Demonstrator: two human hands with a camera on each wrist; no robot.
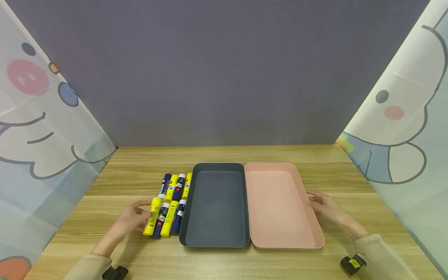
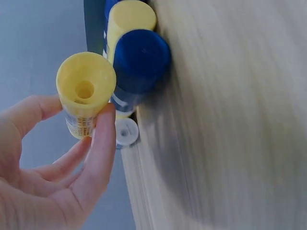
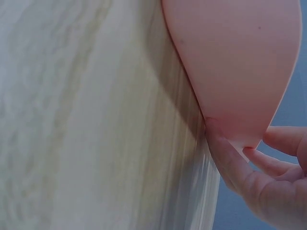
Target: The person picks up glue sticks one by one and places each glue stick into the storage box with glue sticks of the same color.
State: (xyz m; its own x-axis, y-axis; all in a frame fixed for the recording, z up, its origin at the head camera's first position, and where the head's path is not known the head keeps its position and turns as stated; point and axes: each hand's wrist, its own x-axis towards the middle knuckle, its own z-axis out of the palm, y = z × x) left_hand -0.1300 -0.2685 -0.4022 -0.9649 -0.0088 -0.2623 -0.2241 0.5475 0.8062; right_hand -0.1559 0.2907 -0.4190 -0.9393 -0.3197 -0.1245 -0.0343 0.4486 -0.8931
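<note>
Hands: left [image 1: 128, 219] pinches yellow tube [image 1: 152, 221], relaxed right [image 1: 326, 207] touches pink tray [image 1: 276, 206].

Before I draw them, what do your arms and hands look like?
Both hands, left and right, are bare, with no gloves. A pale beige sleeve covers each arm: left, right. Each wrist wears a small black device, left and right; the right one shows a yellow patch.

Long plain beige sleeves, approx. to wrist: L sleeve [image 1: 87, 267] near left, R sleeve [image 1: 383, 258] near right. Blk blocky unit worn at each wrist: L unit [image 1: 109, 273]; R unit [image 1: 349, 267] w/ small yellow label [image 1: 355, 263]. L hand [image 1: 130, 219] & R hand [image 1: 327, 206] bare.
</note>
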